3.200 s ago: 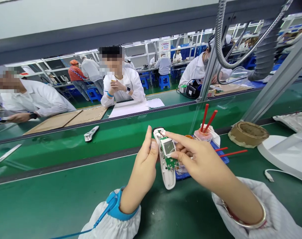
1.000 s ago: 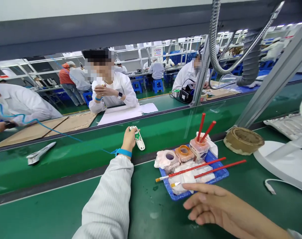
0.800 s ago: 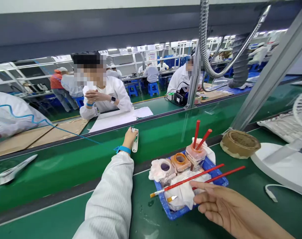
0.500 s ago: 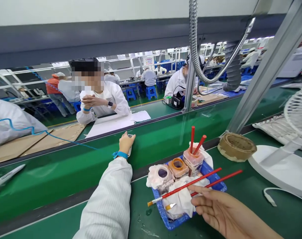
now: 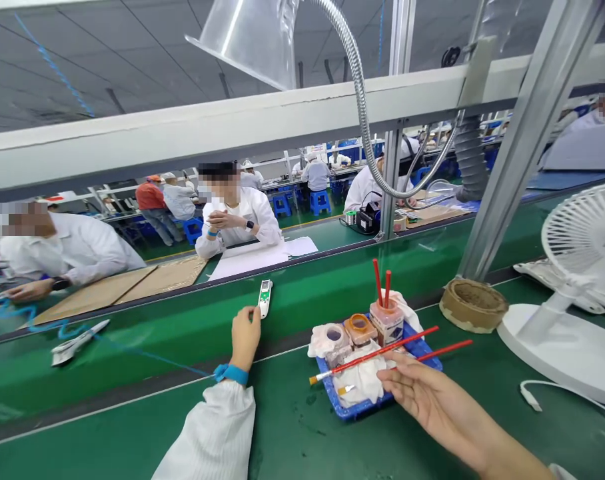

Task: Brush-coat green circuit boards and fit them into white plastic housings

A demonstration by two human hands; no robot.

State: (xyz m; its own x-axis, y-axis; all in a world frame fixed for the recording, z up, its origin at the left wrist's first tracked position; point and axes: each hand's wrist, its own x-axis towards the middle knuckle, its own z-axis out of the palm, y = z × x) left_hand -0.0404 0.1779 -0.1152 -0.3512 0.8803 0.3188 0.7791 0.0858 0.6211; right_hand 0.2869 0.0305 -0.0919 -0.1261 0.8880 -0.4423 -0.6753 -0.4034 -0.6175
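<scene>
My left hand is at the near side of the green belt, its bent fingers apart and holding nothing. Just beyond its fingertips lies a white handheld device with a small screen and green buttons. My right hand pinches the red handle of a paintbrush between thumb and fingers; that brush's bristles rest on white tissue. Another red paintbrush lies across a blue tray, just above the right fingertips. Stained jars stand in the tray, and two red handles stick up from the rear jar.
A roll of brown tape and a white fan with its cable stand at right. A white, long object lies on the belt at left. Co-workers sit across the belt. A metal post and flexible hose hang close ahead.
My left hand has let go of the white device and drawn back toward me. The view has tilted up and shifted left. My right hand stays at the paintbrush.
</scene>
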